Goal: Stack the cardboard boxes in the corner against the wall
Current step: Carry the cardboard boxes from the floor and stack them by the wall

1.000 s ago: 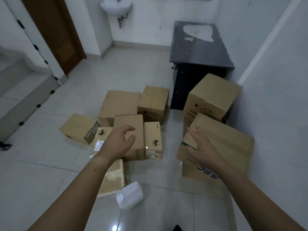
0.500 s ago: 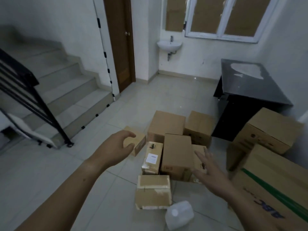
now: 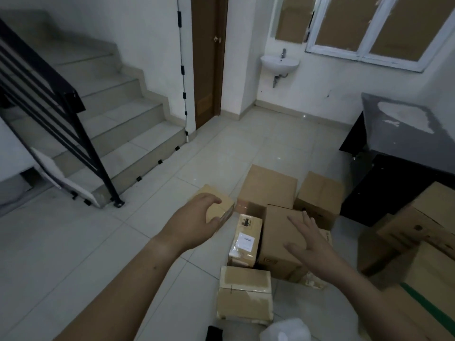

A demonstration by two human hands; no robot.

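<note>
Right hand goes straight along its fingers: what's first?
Probably the plain box, right ahead of the open right hand. How high the hand is above that box is unclear.

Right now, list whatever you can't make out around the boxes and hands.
Head view:
- Small box: near side covered by the left hand; contact unclear.
- Labelled box: print too small.
- Green-striped box: cut off by the right edge.
- White jug: cut off by the bottom edge.
- Low box behind the right hand: mostly hidden.
</note>
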